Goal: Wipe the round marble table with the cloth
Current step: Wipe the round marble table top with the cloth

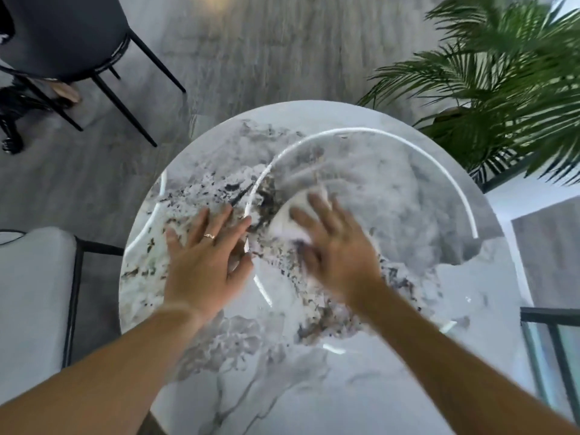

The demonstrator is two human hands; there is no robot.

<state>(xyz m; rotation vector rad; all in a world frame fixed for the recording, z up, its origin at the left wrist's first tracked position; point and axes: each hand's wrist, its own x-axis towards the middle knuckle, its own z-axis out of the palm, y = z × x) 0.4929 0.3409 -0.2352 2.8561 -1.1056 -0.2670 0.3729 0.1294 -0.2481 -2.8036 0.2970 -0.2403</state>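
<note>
Bare forearms, no sleeves; ring (209,236) on left hand (205,262).

We look through a single wide-angle camera worn on the head, aimed forward and steeply down onto the round table (392,189) from close above. Both forearms reach in from the bottom edge. The wide lens bends the floor (251,58), a dark chair (62,36) and a palm plant (502,89) around the frame's edges.

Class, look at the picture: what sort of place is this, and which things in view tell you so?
Probably a home dining or living area: a round marble table, a dark chair on grey wood-look flooring, and a leafy potted palm.
</note>
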